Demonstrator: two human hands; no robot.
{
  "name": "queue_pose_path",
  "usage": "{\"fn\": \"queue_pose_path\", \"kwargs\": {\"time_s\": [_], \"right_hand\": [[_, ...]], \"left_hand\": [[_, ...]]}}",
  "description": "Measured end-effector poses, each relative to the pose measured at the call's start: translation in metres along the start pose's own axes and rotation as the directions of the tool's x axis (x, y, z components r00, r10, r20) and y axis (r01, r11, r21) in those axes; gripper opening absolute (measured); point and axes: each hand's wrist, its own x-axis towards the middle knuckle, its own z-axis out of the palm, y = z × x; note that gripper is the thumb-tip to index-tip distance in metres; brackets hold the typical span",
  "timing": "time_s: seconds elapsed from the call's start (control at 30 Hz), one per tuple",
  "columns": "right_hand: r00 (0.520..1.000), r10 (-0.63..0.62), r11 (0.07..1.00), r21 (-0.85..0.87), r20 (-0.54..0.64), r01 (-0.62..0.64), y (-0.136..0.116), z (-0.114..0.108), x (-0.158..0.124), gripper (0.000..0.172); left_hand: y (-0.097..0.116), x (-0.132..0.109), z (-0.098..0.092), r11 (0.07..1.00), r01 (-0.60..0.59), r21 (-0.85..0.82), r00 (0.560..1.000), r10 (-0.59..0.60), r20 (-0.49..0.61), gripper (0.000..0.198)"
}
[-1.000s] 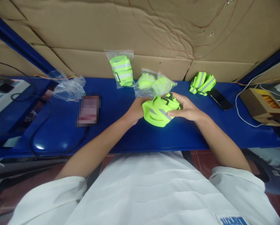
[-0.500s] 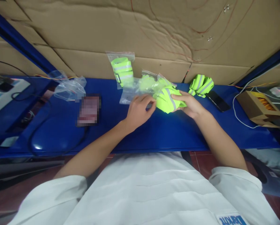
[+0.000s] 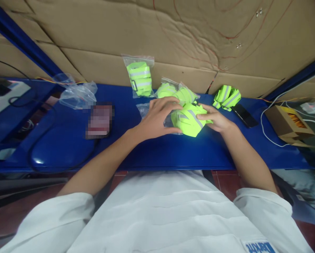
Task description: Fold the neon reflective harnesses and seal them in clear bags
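A folded bright yellow-green reflective strap with grey stripes is held above the desk between both hands. My right hand grips its right side, thumb on top. On the other side, my left hand curves its thumb and fingers around a clear plastic bag, which surrounds the strap's left end. How far the strap sits inside is partly hidden by the fingers. Just behind lie two bagged straps close together. Another bagged strap leans against the cardboard, and an unbagged strap bundle lies beyond my right hand.
The blue desk backs onto a cardboard wall. A black phone and an open cardboard box with white cables are at right. Crumpled clear plastic and a blurred-out rectangular object are at left.
My left hand has gone from a pinch to a wider grasp around the bag's opening. The strap in my right hand has shifted slightly toward me, its left end now within the bag.
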Motion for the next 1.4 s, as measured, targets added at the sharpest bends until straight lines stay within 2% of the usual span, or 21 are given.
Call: {"fn": "queue_pose_path", "kwargs": {"time_s": [0.07,0.13,0.23,0.33,0.43,0.57,0.67,0.73,0.83,0.93,1.0,1.1,1.17,1.23,1.3,1.4], "right_hand": [[1.0,0.017,1.0,-0.014,0.024,-0.017,0.001,0.001,0.0,0.056],[0.999,0.022,0.999,-0.028,0.027,-0.021,0.002,0.004,0.0,0.056],[1.0,0.012,0.999,-0.037,0.001,-0.012,0.003,0.009,0.001,0.053],[0.999,0.046,0.999,-0.004,-0.022,-0.046,0.003,0.016,0.002,0.054],[0.996,0.079,0.996,0.038,-0.029,-0.078,0.003,0.022,0.002,0.058],[0.996,0.044,0.998,0.056,-0.074,-0.04,0.002,0.034,0.003,0.064],[0.987,-0.019,1.0,-0.011,-0.161,0.018,0.003,0.044,0.006,0.066],[0.975,-0.114,0.989,-0.114,-0.19,0.093,0.006,0.049,0.007,0.062],[0.932,-0.282,0.924,-0.327,-0.228,0.199,0.01,0.052,0.008,0.055],[0.892,-0.37,0.838,-0.507,-0.259,0.2,0.01,0.049,0.007,0.046],[0.915,-0.309,0.871,-0.464,-0.26,0.162,0.006,0.044,0.004,0.044],[0.969,-0.072,0.982,-0.189,-0.237,0.026,-0.002,0.039,0.002,0.05],[0.977,0.042,0.998,-0.045,-0.207,-0.053,-0.004,0.04,0.001,0.055],[0.979,0.064,0.998,0.006,-0.196,-0.064,-0.003,0.044,0.003,0.058],[0.976,0.025,1.0,-0.012,-0.218,-0.028,0.001,0.049,0.005,0.061],[0.96,-0.049,0.996,-0.087,-0.277,0.025,0.009,0.054,0.009,0.061]], "left_hand": [[-0.004,0.0,0.006,0.999,0.027,0.019,1.0,-0.027,0.002,0.107],[-0.008,-0.001,0.013,0.999,0.03,0.027,0.998,-0.031,0.049,0.123],[-0.011,-0.003,0.023,0.999,0.002,0.034,0.993,-0.006,0.114,0.127],[-0.013,-0.006,0.031,0.999,0.014,0.041,0.991,-0.02,0.133,0.136],[-0.013,-0.009,0.036,0.999,0.014,0.048,0.992,-0.02,0.125,0.149],[-0.013,-0.009,0.044,0.998,0.0,0.07,0.999,-0.003,0.051,0.161],[-0.012,-0.006,0.052,0.996,0.017,0.083,1.0,-0.016,-0.013,0.161],[-0.01,-0.003,0.058,0.994,0.038,0.103,0.998,-0.034,-0.044,0.158],[-0.008,-0.001,0.064,0.988,0.081,0.128,0.995,-0.073,-0.068,0.153],[-0.007,-0.002,0.065,0.991,0.066,0.117,0.997,-0.06,-0.057,0.158],[-0.007,-0.003,0.059,0.993,0.01,0.114,1.0,-0.007,-0.022,0.16],[-0.007,-0.004,0.046,0.99,-0.087,0.114,0.996,0.086,0.017,0.152],[-0.008,-0.005,0.04,0.993,-0.108,0.052,0.994,0.108,-0.01,0.145],[-0.01,-0.005,0.039,0.995,-0.082,-0.049,0.995,0.079,-0.053,0.143],[-0.013,-0.006,0.043,0.992,-0.055,-0.111,0.997,0.048,-0.064,0.141],[-0.015,-0.007,0.052,0.995,-0.049,-0.09,0.997,0.044,-0.056,0.137]]}}
